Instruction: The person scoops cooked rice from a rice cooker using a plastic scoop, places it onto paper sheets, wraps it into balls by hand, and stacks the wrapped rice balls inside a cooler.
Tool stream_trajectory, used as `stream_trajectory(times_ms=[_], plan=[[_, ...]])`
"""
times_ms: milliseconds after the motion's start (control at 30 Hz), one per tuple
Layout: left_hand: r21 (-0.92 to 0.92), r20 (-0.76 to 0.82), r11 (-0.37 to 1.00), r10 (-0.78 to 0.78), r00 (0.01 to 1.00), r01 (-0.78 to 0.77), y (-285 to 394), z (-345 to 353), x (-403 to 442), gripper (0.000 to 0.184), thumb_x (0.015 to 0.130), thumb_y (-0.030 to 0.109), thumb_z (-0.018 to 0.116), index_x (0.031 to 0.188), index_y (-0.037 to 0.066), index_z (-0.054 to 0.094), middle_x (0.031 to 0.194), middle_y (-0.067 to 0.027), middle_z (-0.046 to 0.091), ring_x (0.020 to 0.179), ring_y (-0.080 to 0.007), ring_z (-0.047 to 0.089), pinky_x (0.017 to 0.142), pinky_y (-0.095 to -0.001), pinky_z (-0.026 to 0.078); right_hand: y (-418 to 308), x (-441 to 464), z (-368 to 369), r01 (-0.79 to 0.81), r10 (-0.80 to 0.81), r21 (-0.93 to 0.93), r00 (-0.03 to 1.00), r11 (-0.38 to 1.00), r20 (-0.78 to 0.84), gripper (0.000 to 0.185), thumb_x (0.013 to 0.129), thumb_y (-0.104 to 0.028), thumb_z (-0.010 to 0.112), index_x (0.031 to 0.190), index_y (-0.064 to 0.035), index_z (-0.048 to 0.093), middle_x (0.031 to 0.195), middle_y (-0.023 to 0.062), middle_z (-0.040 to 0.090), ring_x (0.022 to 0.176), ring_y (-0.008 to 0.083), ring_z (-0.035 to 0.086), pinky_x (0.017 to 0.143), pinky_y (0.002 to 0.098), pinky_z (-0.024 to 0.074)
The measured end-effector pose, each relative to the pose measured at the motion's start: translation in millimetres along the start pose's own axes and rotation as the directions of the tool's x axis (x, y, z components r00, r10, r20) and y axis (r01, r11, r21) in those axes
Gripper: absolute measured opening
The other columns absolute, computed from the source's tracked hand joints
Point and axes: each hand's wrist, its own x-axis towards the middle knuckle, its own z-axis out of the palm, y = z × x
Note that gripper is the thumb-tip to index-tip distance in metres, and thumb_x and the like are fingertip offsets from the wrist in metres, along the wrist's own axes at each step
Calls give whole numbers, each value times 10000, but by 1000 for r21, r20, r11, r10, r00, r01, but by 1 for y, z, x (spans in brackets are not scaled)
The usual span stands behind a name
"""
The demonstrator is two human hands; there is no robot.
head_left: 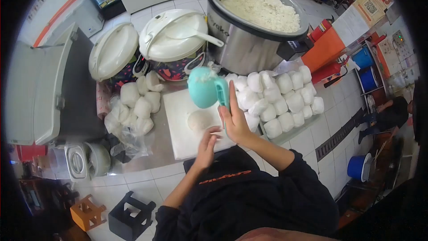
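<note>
My right hand [236,122] is wrapped round the handle of a turquoise scoop [203,93], which is raised over a white sheet [178,129]. White grains cling to the scoop's upper side. Below the scoop, a round white mound [199,120] lies on the sheet. My left hand [208,146] is just to the lower right of the mound, empty, with its fingers apart. Many white wrapped bundles [273,102] sit in rows on a tray to the right. Behind them stands a large metal pot [240,51] heaped with white rice [263,11].
Two lidded patterned containers [167,35] stand at the back, a white spoon [203,37] on one lid. Plastic-wrapped bundles [141,107] and an open dark cooler [80,89] are at left. A seated person [392,111] is at far right. Stools [129,216] stand on the floor.
</note>
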Motion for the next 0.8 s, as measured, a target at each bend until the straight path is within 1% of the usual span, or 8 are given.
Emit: stream_trajectory(times_ms=[33,200,267,500,533,700,767,800], plan=[[-323,66,946,42,997,-19,19,18,8,560,896,386,444,1259,-25,325,1197,-140,423,1038,-238,447,893,-363,366,-15,5,-7,32,-31,101,999,994,-8,669,896,-145,408,1397,-53,-26,925,207,584,760,286,579,663,371,437],[-4,-112,910,411,905,-414,65,61,66,494,945,329,295,1274,-39,274,1210,-164,402,1079,-236,432,909,-321,356,-45,30,-53,397,-394,-8,914,918,95,705,873,-101,434,1392,-16,-35,1317,247,297,1178,290,370,931,337,342],[2,-212,885,456,865,-466,82,73,82,483,952,322,254,1269,-42,263,1194,-174,412,1081,-231,433,904,-310,359,-59,45,-87,411,-411,63,869,910,277,729,850,-72,464,1394,-22,-19,1288,252,335,1142,324,401,920,344,350],[259,181,871,380,907,-417,93,62,109,404,879,162,483,1207,-28,341,1056,-124,480,929,-222,516,833,-341,412,-75,92,-162,451,-405,10,792,892,456,794,797,-11,538,1406,-99,37,1178,254,473,940,357,569,791,358,469],[-88,71,943,328,942,-322,94,73,116,473,830,128,566,1214,-30,340,1147,-154,466,991,-243,510,891,-365,388,-86,100,-176,496,-427,-25,770,868,474,801,793,-10,543,1407,-112,39,1169,257,482,943,359,569,798,364,470],[-102,106,882,469,877,-460,126,89,148,526,875,213,515,1250,-22,231,1143,-142,435,1042,-223,460,869,-339,375,-91,131,-177,228,-246,114,725,967,643,780,775,-59,588,1399,-186,137,999,183,597,858,339,609,765,394,470],[-21,-55,923,382,922,-384,128,94,158,517,878,211,510,1249,-9,225,1044,-145,487,935,-228,519,799,-344,427,-114,173,-189,412,-362,87,656,907,662,483,769,-75,588,1228,-119,443,867,153,627,799,271,626,703,364,474],[-270,-80,836,474,877,-477,136,96,171,479,879,221,507,1223,11,248,825,-119,507,728,-210,540,662,-337,467,-127,209,-202,525,-399,39,594,850,698,384,763,-72,583,1143,-97,532,827,152,632,765,254,630,682,350,476]])
